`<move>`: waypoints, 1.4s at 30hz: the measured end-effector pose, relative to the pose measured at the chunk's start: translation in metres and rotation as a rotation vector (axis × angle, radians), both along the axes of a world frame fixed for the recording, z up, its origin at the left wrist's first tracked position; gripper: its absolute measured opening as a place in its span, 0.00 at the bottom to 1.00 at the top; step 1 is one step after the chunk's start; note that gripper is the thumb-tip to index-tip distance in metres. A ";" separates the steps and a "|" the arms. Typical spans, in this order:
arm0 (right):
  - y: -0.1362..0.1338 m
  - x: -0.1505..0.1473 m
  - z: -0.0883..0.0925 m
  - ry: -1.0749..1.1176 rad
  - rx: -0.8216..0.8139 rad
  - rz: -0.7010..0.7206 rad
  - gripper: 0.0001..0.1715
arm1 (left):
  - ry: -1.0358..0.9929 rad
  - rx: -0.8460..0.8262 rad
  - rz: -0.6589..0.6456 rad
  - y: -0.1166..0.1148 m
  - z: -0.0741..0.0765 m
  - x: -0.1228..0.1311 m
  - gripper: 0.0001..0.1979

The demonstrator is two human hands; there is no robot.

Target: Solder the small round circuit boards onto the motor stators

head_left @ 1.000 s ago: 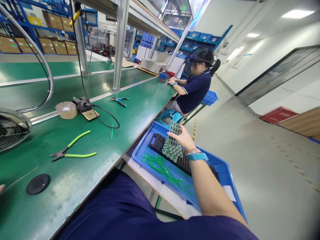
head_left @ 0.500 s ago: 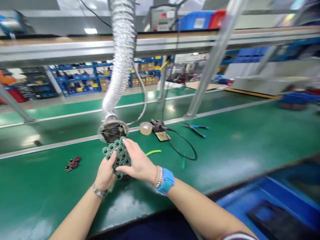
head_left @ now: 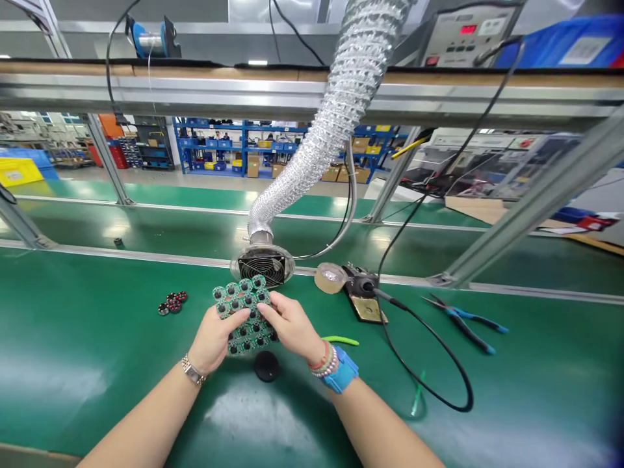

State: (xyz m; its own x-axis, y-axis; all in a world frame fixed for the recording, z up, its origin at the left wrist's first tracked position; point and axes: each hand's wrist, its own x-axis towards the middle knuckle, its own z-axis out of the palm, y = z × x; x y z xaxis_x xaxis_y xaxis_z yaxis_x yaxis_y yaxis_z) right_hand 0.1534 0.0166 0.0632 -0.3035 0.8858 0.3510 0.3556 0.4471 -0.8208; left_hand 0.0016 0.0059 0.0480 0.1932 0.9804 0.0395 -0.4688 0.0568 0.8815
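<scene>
Both my hands hold a green circuit-board panel (head_left: 242, 304) of several round boards with black parts, raised over the green bench. My left hand (head_left: 213, 338) grips its lower left, thumb on top. My right hand (head_left: 291, 325) pinches its right edge, fingers closed on it. A black round disc (head_left: 266, 366) lies on the bench just below the panel.
An extraction fan (head_left: 263, 266) on a silver flexible duct (head_left: 325, 127) stands behind the panel. A few small round parts (head_left: 172, 302) lie to the left. A tape roll (head_left: 328, 277), soldering-iron stand (head_left: 363, 296) with black cable, blue-handled pliers (head_left: 465, 320) and a green-handled tool (head_left: 340, 340) lie to the right.
A second ago my right hand was at the panel in a blue tray beside the bench. The view has swung to the bench, and both hands now hold the panel in front of the fan.
</scene>
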 end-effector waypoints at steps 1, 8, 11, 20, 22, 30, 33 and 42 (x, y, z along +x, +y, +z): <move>0.000 -0.001 -0.003 0.002 0.005 -0.015 0.17 | 0.019 0.001 0.001 0.000 -0.001 0.000 0.16; -0.004 -0.005 -0.015 -0.070 0.184 -0.219 0.18 | 0.063 -0.035 -0.059 -0.003 -0.003 0.003 0.17; -0.005 -0.009 -0.020 -0.100 0.232 -0.303 0.17 | 0.096 -0.016 -0.008 -0.005 -0.007 0.007 0.17; 0.000 -0.014 -0.031 -0.149 0.276 -0.405 0.16 | 0.258 0.081 0.202 -0.005 -0.015 0.011 0.16; 0.000 -0.016 -0.032 -0.148 0.273 -0.413 0.16 | 0.278 0.078 0.230 -0.006 -0.016 0.011 0.16; 0.000 -0.024 -0.030 -0.042 0.173 -0.388 0.16 | 0.281 0.049 0.246 -0.002 -0.023 0.020 0.14; 0.007 -0.013 -0.023 0.035 0.073 -0.368 0.18 | 0.135 -0.081 0.138 0.013 -0.017 0.006 0.17; -0.028 -0.063 -0.066 -0.140 -0.205 -0.006 0.13 | -0.047 -0.024 0.414 0.047 -0.011 -0.042 0.16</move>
State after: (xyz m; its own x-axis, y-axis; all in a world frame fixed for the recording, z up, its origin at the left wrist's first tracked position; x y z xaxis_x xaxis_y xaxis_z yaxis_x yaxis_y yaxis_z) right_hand 0.0902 -0.0116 -0.0032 -0.3314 0.9360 0.1184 0.4739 0.2736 -0.8370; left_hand -0.0399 0.0524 0.0375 -0.2190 0.9756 0.0150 -0.4957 -0.1246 0.8595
